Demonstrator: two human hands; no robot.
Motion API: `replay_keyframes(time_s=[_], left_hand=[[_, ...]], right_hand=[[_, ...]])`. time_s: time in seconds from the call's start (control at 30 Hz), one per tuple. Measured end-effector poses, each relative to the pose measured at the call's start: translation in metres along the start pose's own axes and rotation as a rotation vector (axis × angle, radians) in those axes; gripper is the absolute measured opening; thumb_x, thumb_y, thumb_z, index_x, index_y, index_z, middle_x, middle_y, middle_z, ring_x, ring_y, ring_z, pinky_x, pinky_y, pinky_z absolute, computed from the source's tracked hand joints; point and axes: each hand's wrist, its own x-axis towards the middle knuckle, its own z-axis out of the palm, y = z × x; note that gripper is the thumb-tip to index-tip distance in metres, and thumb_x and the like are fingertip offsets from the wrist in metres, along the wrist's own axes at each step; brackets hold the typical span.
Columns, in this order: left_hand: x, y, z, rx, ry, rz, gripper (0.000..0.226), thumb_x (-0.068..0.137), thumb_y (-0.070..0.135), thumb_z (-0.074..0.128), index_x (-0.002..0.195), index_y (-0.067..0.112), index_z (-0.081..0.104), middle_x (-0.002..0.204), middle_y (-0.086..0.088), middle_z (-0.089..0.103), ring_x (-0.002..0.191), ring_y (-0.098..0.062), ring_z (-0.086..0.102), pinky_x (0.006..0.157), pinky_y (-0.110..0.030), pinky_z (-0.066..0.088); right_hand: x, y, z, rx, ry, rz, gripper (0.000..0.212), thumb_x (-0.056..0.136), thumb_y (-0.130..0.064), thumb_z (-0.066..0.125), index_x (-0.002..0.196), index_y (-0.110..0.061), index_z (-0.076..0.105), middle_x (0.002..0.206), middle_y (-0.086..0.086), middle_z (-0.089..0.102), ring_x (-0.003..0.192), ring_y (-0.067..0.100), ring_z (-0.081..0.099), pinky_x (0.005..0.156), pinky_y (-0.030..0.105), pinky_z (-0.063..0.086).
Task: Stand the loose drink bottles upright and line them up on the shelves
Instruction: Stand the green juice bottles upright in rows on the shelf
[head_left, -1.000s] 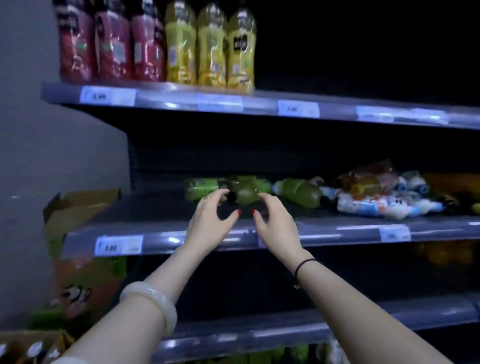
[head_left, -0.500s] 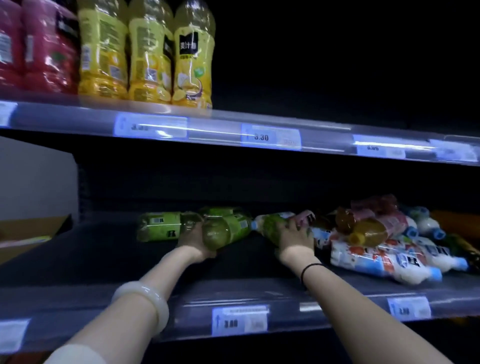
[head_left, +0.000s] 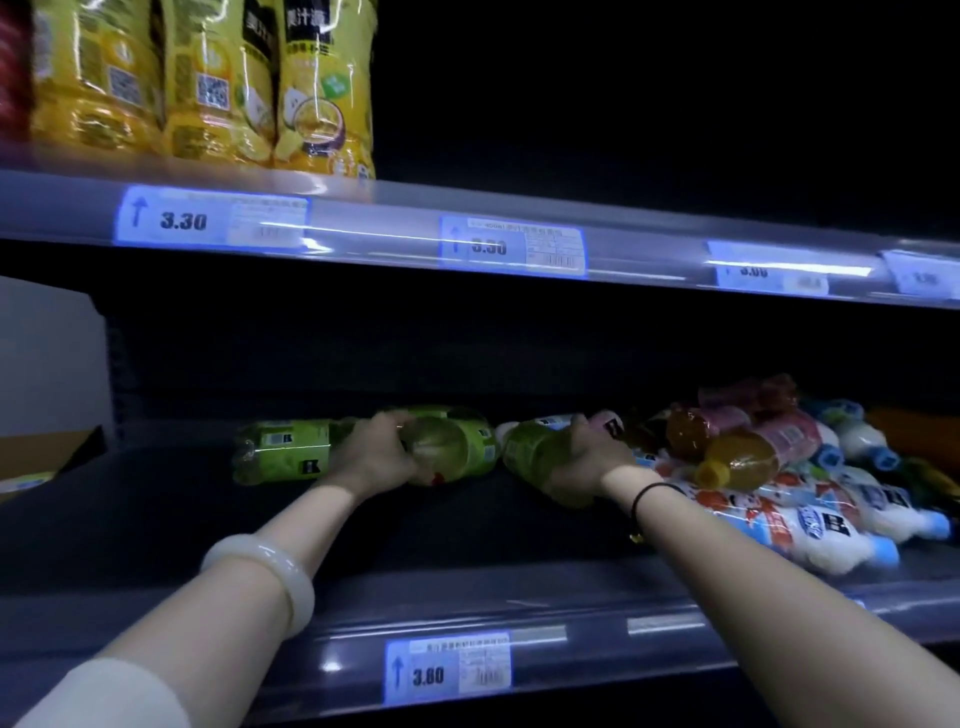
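Bright colours are shown against dark shelves (head_left: 156, 519).
Green bottles (head_left: 280, 449) are seen at centre, yellow-labelled bottles (head_left: 322, 104) at eleven o'clock, an amber bottle (head_left: 743, 462) with a yellow cap and blue-capped white bottles (head_left: 810, 525) printed red at three o'clock.

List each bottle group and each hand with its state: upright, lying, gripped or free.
Left hand: grips the middle green bottle, which is lying.
Right hand: grips the right green bottle, which is lying.
Left green bottle: lying, free.
Yellow bottles: upright, top shelf.
Mixed bottle pile: lying, heaped.
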Motion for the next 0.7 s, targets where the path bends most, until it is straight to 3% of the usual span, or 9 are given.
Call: replay_keyframes(time_s=[0.07, 0.13, 0.23, 0.33, 0.43, 0.53, 0.67, 0.7], left_hand=[[-0.001, 0.012, -0.012, -0.035, 0.061, 0.017, 0.082, 0.051, 0.039, 0.088, 0.126, 0.024, 0.059, 0.116, -0.005, 0.066, 0.106, -0.023, 0.062, 0.092, -0.034, 0.051], [-0.004, 0.025, -0.023, -0.087, 0.093, 0.026, 0.076, 0.045, 0.049, 0.086, 0.115, 0.026, 0.066, 0.109, -0.003, 0.069, 0.101, -0.022, 0.064, 0.09, -0.037, 0.053], [-0.008, 0.041, -0.036, -0.183, 0.134, 0.013, 0.068, 0.035, 0.059, 0.082, 0.092, 0.024, 0.073, 0.094, 0.002, 0.073, 0.09, -0.017, 0.068, 0.083, -0.038, 0.057], [-0.006, 0.057, -0.045, -0.261, 0.148, 0.021, 0.079, 0.044, 0.053, 0.087, 0.11, 0.011, 0.07, 0.111, 0.0, 0.068, 0.104, -0.018, 0.063, 0.092, -0.032, 0.052], [0.001, 0.07, -0.049, -0.338, 0.148, 0.037, 0.052, 0.056, 0.037, 0.088, 0.097, 0.007, 0.074, 0.099, -0.005, 0.073, 0.092, -0.015, 0.066, 0.078, -0.025, 0.052], [0.003, 0.07, -0.05, -0.431, 0.143, 0.023, 0.036, 0.062, 0.031, 0.086, 0.086, 0.006, 0.076, 0.089, -0.007, 0.074, 0.085, -0.017, 0.069, 0.082, -0.031, 0.056], [-0.01, 0.057, -0.04, -0.657, 0.112, -0.017, 0.044, 0.065, 0.039, 0.083, 0.095, 0.009, 0.071, 0.091, -0.005, 0.072, 0.075, -0.013, 0.065, 0.064, -0.022, 0.053], [-0.016, 0.051, -0.035, -0.756, 0.057, -0.057, 0.055, 0.06, 0.047, 0.084, 0.1, 0.012, 0.068, 0.097, -0.005, 0.071, 0.081, -0.015, 0.065, 0.07, -0.027, 0.055]], right_hand=[[-0.005, -0.006, -0.018, 0.013, 0.076, -0.032, 0.062, 0.068, -0.04, 0.07, 0.122, -0.013, 0.052, 0.123, 0.012, 0.058, 0.112, 0.033, 0.056, 0.086, 0.031, 0.049], [-0.011, -0.013, -0.035, 0.039, 0.11, -0.047, 0.049, 0.064, -0.04, 0.072, 0.105, -0.014, 0.06, 0.111, 0.011, 0.063, 0.1, 0.033, 0.062, 0.077, 0.032, 0.052], [-0.018, -0.025, -0.055, 0.122, 0.215, -0.051, 0.05, 0.065, -0.04, 0.078, 0.104, -0.011, 0.065, 0.11, 0.013, 0.066, 0.1, 0.035, 0.064, 0.074, 0.031, 0.051], [-0.024, -0.04, -0.066, 0.262, 0.308, -0.057, 0.064, 0.059, -0.046, 0.084, 0.108, -0.01, 0.064, 0.109, 0.011, 0.066, 0.101, 0.034, 0.064, 0.072, 0.03, 0.05], [-0.026, -0.053, -0.061, 0.36, 0.341, -0.1, 0.067, 0.054, -0.051, 0.085, 0.107, -0.013, 0.066, 0.105, 0.008, 0.069, 0.098, 0.029, 0.066, 0.07, 0.027, 0.047], [-0.024, -0.056, -0.046, 0.511, 0.37, -0.139, 0.062, 0.059, -0.052, 0.081, 0.107, -0.014, 0.068, 0.106, 0.006, 0.07, 0.102, 0.026, 0.065, 0.076, 0.028, 0.05], [-0.027, -0.047, -0.024, 0.735, 0.319, -0.199, 0.074, 0.065, -0.055, 0.077, 0.125, -0.016, 0.056, 0.123, 0.002, 0.063, 0.114, 0.023, 0.057, 0.095, 0.034, 0.047], [-0.03, -0.044, -0.02, 0.818, 0.257, -0.204, 0.072, 0.069, -0.05, 0.078, 0.128, -0.017, 0.052, 0.125, 0.001, 0.06, 0.112, 0.019, 0.055, 0.095, 0.032, 0.046]])
